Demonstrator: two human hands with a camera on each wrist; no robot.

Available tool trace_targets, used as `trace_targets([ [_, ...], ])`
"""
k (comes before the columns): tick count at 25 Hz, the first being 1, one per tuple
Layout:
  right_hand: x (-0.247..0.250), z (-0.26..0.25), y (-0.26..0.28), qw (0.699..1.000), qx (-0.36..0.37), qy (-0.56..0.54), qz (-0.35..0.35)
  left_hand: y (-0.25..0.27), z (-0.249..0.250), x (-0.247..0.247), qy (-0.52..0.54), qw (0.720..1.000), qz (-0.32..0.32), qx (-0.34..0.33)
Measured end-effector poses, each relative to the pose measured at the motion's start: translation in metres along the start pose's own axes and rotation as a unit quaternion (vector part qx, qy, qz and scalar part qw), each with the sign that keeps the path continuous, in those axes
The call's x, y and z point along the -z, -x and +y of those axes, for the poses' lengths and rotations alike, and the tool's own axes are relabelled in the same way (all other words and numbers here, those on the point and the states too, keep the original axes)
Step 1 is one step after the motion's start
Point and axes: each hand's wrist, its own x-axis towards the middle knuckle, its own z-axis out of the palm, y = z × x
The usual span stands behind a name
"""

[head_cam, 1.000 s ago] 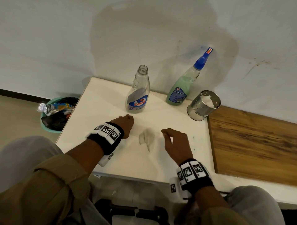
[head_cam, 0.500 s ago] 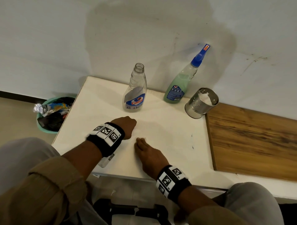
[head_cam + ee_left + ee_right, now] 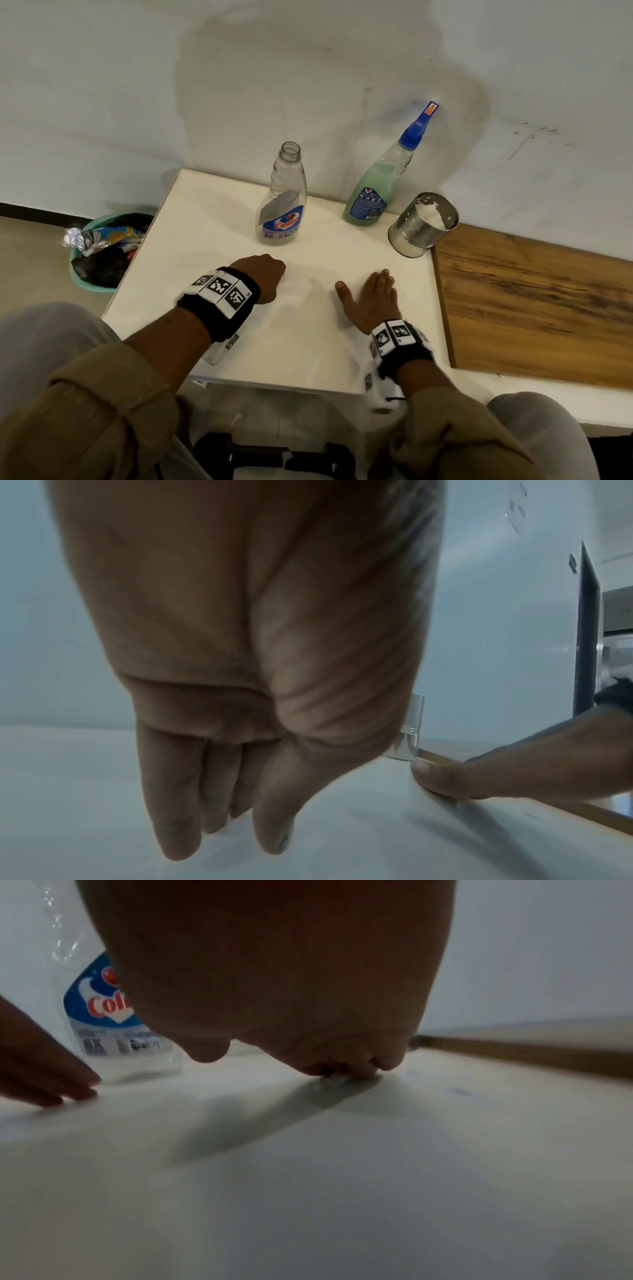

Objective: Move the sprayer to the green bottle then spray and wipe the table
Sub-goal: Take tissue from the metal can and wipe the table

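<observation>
Right hand [image 3: 371,298] lay flat, fingers straight, pressing a barely visible tissue [image 3: 337,1079] onto the table [image 3: 212,219] at lower centre. Left hand [image 3: 262,275] rested, holding nothing. Sprayer [image 3: 416,126] sat on the green bottle [image 3: 373,195], upper right. Recommended: even pressure, overlapping strokes.

Place: looking like a plain room in a home or small office, exact kind unclear.
Walls: showing scuffed, stained white paint [image 3: 102,102] behind a white table [image 3: 212,219].
Floor: carrying a teal waste bin [image 3: 77,270] overflowing with wrappers.
Tabletop: holding household cleaner bottles, an uncapped clear Colin bottle [image 3: 281,205] and a green bottle [image 3: 373,192], beside a perforated steel canister [image 3: 419,228].
Side: adjoining a wood-grain board [image 3: 534,301].
</observation>
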Motion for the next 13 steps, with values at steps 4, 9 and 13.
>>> trace_targets([
  [4,-0.033,-0.077,0.042,0.986,0.166,0.022,-0.019,0.0,-0.001,0.0,0.01,1.0,0.013,-0.003],
  [9,-0.035,-0.079,0.068,0.959,0.28,-0.041,-0.027,0.004,-0.009,0.004,0.026,1.0,0.014,-0.005],
  [13,-0.014,-0.016,0.049,0.951,0.203,-0.187,0.139,0.002,-0.004,0.001,0.047,0.999,0.003,-0.024],
])
